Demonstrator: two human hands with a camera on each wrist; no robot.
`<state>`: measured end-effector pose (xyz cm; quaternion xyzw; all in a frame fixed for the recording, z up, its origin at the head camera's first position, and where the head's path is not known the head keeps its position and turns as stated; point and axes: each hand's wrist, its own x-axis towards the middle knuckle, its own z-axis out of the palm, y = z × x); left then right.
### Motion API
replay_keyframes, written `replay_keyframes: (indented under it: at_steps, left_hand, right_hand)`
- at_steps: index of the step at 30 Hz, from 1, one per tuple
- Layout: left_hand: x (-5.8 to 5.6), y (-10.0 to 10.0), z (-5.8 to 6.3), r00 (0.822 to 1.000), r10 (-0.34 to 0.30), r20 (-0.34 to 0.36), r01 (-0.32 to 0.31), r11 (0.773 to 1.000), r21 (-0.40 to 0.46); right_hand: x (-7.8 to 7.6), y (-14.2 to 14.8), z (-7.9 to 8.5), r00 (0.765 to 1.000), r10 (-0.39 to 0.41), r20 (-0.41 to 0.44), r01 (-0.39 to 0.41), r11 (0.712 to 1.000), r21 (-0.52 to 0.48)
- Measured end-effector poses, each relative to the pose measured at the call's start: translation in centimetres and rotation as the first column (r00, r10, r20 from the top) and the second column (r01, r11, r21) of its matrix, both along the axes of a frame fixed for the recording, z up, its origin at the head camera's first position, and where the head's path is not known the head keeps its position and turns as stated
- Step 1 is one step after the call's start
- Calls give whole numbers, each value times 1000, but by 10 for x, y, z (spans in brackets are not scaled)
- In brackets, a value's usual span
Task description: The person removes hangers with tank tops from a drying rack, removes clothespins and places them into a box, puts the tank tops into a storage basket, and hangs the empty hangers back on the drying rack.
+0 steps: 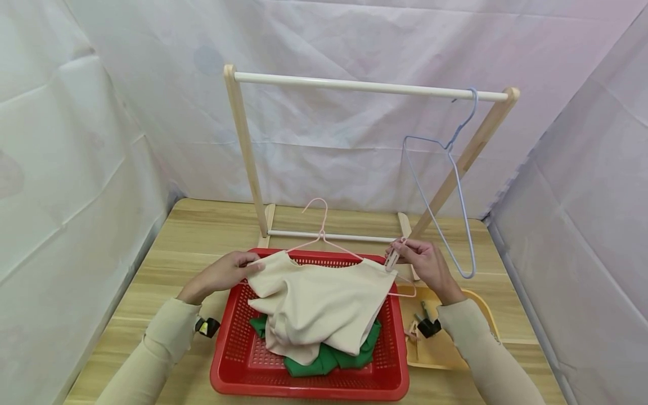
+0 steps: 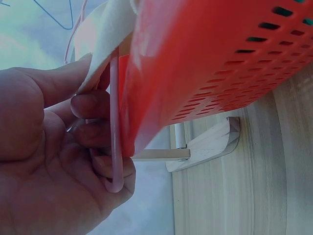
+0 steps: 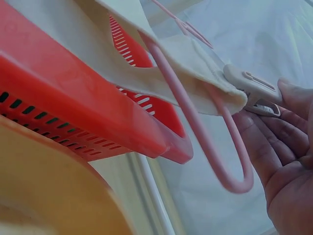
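Note:
A cream top [image 1: 324, 298] hangs on a pink hanger [image 1: 322, 232] over the red basket [image 1: 309, 392]. At its left shoulder, my left hand [image 1: 223, 274] pinches the fabric between thumb and fingers. The left wrist view shows the hanger's end [image 2: 115, 147] lying against those curled fingers. My right hand [image 1: 425, 264] pinches a pale clothespin [image 3: 254, 87] at the opposite shoulder. The clothespin's front end meets the cloth edge there, while the hanger's pink end loop [image 3: 239, 183] sticks out past the fabric.
Green cloth [image 1: 329, 360] lies in the basket under the top. A yellow tray [image 1: 445, 357] with several clothespins [image 1: 414, 332] is at the right, partly behind my right forearm. Behind stands a rack with a white rail [image 1: 354, 85], a blue hanger [image 1: 468, 225] hooked near its right end.

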<state>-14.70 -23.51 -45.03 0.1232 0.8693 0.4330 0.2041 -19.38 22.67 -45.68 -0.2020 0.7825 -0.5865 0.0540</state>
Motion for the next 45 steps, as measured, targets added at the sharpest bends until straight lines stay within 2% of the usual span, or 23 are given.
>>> replay_keyframes:
  at_steps: [11,18,22,27,34,39,45]
  left_hand:
    - [1,0,1,1000,0,1,0,1000,-2]
    - [1,0,1,1000,4,13,-4,1000,0]
    - [1,0,1,1000,5,19,-5,1000,8]
    - [1,0,1,1000,1,14,-1,1000,15]
    - [1,0,2,1000,-1,11,1,1000,8]
    - [2,1,2,1000,1,14,-1,1000,4]
    - [1,0,2,1000,-3,9,3,1000,8]
  right_hand:
    - [0,7,-2,999,-45,26,45,999,-26]
    - [1,16,-1,991,-87,103,91,995,-36]
    - [2,20,0,990,-74,124,84,993,-85]
    - [2,24,1,991,-81,111,97,983,-153]
    - [8,30,3,979,-169,117,182,977,-109]
    - [13,41,1,977,-164,133,186,968,-166]
    - [19,53,-3,969,-193,153,215,967,-140]
